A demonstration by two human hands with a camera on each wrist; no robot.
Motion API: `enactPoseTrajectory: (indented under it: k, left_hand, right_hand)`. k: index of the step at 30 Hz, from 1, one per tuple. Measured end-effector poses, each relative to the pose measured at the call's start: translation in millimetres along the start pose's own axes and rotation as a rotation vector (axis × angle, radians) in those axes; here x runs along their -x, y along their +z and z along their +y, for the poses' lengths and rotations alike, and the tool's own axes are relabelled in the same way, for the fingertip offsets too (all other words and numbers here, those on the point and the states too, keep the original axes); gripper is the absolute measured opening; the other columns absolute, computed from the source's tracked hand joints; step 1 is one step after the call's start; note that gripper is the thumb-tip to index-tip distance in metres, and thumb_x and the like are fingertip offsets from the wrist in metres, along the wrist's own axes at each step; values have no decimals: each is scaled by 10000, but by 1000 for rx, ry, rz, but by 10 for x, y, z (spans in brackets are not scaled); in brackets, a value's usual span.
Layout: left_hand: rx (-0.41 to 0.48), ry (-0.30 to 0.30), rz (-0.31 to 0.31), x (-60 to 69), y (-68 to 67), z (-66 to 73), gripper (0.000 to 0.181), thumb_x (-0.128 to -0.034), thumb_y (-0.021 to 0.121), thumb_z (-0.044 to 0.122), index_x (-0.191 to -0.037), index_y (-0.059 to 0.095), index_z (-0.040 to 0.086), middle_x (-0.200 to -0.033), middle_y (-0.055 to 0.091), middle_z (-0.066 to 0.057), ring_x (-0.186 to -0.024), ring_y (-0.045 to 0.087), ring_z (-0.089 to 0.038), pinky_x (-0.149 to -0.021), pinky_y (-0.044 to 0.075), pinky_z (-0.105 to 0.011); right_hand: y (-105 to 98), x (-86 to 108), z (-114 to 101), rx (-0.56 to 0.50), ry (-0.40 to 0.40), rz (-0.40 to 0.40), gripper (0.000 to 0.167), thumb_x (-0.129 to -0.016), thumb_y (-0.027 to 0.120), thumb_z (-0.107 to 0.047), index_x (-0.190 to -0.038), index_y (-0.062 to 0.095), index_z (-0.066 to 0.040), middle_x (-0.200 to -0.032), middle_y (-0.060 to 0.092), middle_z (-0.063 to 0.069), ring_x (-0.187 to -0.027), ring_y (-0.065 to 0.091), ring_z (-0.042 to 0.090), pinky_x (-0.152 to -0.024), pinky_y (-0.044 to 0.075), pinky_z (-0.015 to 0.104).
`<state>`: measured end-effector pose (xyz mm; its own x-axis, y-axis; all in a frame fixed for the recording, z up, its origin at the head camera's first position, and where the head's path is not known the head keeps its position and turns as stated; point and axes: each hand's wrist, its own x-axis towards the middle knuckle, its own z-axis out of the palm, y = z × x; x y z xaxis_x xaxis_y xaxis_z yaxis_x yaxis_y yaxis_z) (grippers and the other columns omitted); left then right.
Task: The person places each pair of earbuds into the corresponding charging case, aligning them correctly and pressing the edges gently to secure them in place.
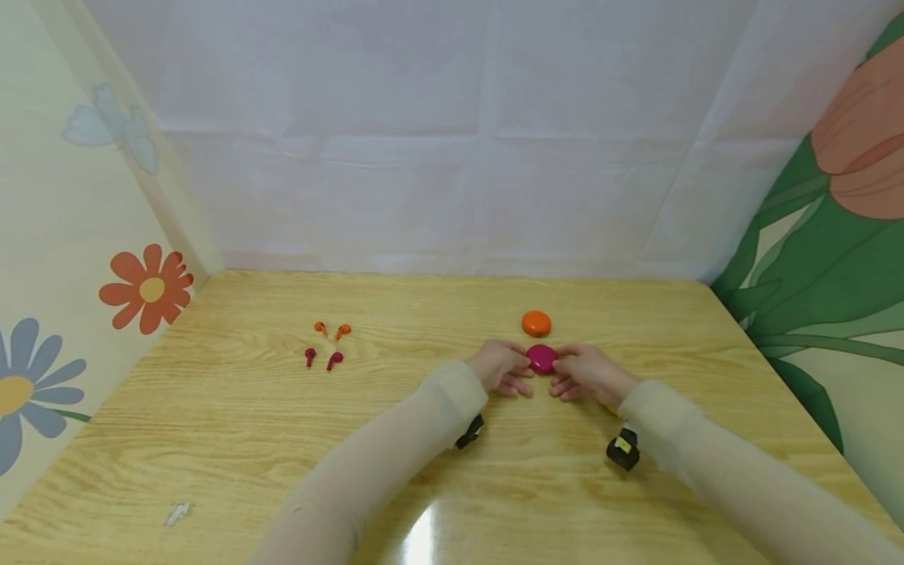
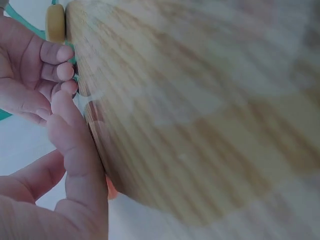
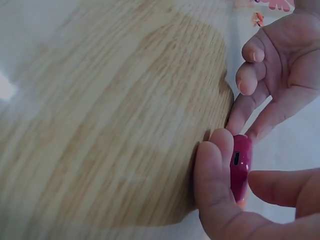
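Observation:
A magenta earbud charging case (image 1: pixel 541 359) sits low over the table between both hands. My left hand (image 1: pixel 503 367) pinches its left side between thumb and index finger, with the other fingers hanging loosely. From the right side, my right hand (image 1: pixel 589 373) holds the case by thumb and fingers. In the right wrist view, a small port shows on the edge of the magenta case (image 3: pixel 241 167). Just behind it lies an orange case (image 1: pixel 537 323). A yellow case (image 2: pixel 56 24) is near the right hand, mostly hidden by the wrist in the head view.
On the left of the table (image 1: pixel 395 439) lie a pair of orange earbuds (image 1: pixel 342 330) and a pair of magenta earbuds (image 1: pixel 335 360). A small whitish mark (image 1: pixel 178 513) is at the front left. A white cloth (image 1: pixel 424 157) hangs behind the table.

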<state>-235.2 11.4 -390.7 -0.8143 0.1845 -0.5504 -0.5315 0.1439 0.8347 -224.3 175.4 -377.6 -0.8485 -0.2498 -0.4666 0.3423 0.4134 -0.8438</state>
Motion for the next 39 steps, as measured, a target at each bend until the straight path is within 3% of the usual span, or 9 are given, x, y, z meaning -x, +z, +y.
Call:
enactPoseTrajectory:
  k: [9, 15, 26, 39]
  left_hand:
    - [5, 34, -11, 63, 16, 11, 278, -957, 577, 42, -1233, 606, 39, -872, 704, -123, -612, 683, -205, -435, 454, -206]
    - [-5, 79, 8, 155, -3, 18, 317, -959, 581, 54, -1276, 592, 46, -865, 702, -115, -537, 639, -166, -434, 444, -197]
    - [8, 176, 3, 314, -56, -7, 370, -978, 569, 71, -1346, 543, 76, -974, 694, -157, -491, 615, -148, -425, 436, -196]
    - [1, 254, 13, 473, -143, -34, 333, -975, 587, 94, -1307, 593, 115, -1034, 681, -165, -538, 645, -162, -444, 458, -207]
  right_hand:
    - [37, 22, -20, -40, -9, 19, 342, -1032, 388, -32, -1300, 281, 152, -786, 608, 112, -624, 641, 132, -599, 555, 262]
    - [52, 64, -54, -91, -16, 9, 355, -1028, 414, -36, -1288, 257, 150, -816, 620, 140, -637, 658, 152, -621, 569, 290]
    - [79, 181, -127, -103, -81, -14, 431, -1034, 433, -65, -1339, 244, 173, -885, 615, 166, -662, 659, 140, -642, 571, 293]
    - [137, 249, -178, -115, -139, -45, 388, -1031, 435, -64, -1292, 378, 218, -873, 651, 144, -688, 655, 119, -666, 568, 278]
